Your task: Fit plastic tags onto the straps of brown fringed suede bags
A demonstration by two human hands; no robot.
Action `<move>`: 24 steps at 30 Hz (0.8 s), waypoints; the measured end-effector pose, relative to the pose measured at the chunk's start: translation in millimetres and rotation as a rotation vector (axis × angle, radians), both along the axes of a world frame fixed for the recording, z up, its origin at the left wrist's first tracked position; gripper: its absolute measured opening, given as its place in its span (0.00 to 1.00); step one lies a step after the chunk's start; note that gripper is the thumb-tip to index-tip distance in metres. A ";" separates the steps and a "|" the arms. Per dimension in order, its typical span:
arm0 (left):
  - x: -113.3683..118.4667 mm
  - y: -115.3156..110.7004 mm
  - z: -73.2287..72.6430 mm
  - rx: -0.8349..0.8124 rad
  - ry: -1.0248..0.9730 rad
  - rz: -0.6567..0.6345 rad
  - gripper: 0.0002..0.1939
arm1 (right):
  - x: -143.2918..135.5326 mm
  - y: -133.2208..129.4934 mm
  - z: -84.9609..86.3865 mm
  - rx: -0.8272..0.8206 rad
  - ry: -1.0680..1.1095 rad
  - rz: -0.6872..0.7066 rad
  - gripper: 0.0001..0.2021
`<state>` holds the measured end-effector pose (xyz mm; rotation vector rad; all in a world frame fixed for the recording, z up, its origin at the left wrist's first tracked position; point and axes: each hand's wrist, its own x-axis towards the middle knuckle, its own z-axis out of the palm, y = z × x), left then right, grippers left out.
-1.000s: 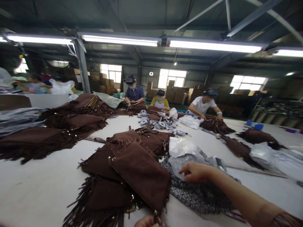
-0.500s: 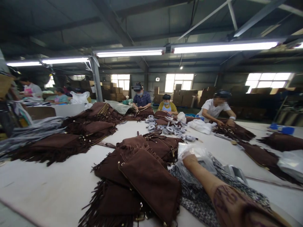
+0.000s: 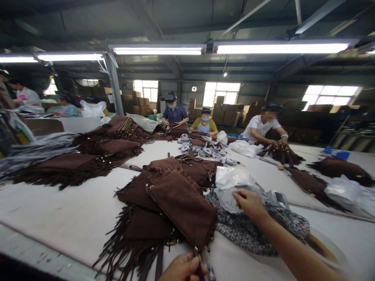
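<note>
Two bare hands are in view: the left hand [image 3: 180, 268] has its thumb closed against its fingers on a dark strap [image 3: 200, 270], and the right hand [image 3: 252, 207] has its fingertips [image 3: 236, 194] bunched narrowly at a clear plastic bag [image 3: 226, 200]. Whether those right fingers pinch any of the film is hard to tell from this angle.

Just above the left fingertips is the lower corner of the top brown bag [image 3: 183, 207], which slants up and away from them, a gold clasp near its far corner. Beneath it, up and left of the same fingers, more brown bags [image 3: 146, 224] lie heaped, their long fringe [image 3: 117, 253] fanned out on the white table [image 3: 73, 212].

Below the right fingers and the plastic spreads a black-and-white woven cloth [image 3: 234, 231], passing under the wrist. A grey object [image 3: 277, 198] sits right of the knuckles.

Farther beyond both hands are coiled grey straps [image 3: 207, 151]; far left of the fingers lie stacked brown bags [image 3: 117, 148] and a pile of grey strips [image 3: 38, 152]. Across the table from the fingers, three people work, the one in a white shirt [image 3: 259, 128] with both hands on a fringed item [image 3: 283, 155].
</note>
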<state>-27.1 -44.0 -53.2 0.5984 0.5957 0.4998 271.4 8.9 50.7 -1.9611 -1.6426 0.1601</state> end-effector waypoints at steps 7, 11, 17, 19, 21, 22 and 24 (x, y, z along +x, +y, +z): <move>5.5 -16.7 27.5 -0.284 -0.113 0.083 0.13 | -88.3 -113.2 -50.9 -0.036 1.084 -0.034 0.18; 9.8 -22.6 23.8 -0.267 -0.116 0.153 0.12 | -118.2 -138.3 -75.7 -0.141 1.091 -0.139 0.18; 8.7 -28.5 21.2 -0.249 -0.128 0.203 0.11 | -121.0 -150.0 -91.7 -0.265 1.068 -0.175 0.17; 8.5 -29.5 22.5 -0.254 -0.119 0.208 0.11 | -120.5 -148.8 -87.1 -0.223 1.091 -0.200 0.18; 9.0 -29.9 23.3 -0.254 -0.092 0.215 0.11 | -122.9 -147.7 -81.8 -0.198 1.083 -0.214 0.18; 9.6 -30.0 23.3 -0.249 -0.078 0.215 0.11 | -125.2 -147.8 -79.8 -0.197 1.057 -0.216 0.18; 11.1 -29.8 22.6 -0.238 -0.063 0.210 0.11 | -131.2 -149.7 -78.4 -0.184 0.960 -0.189 0.18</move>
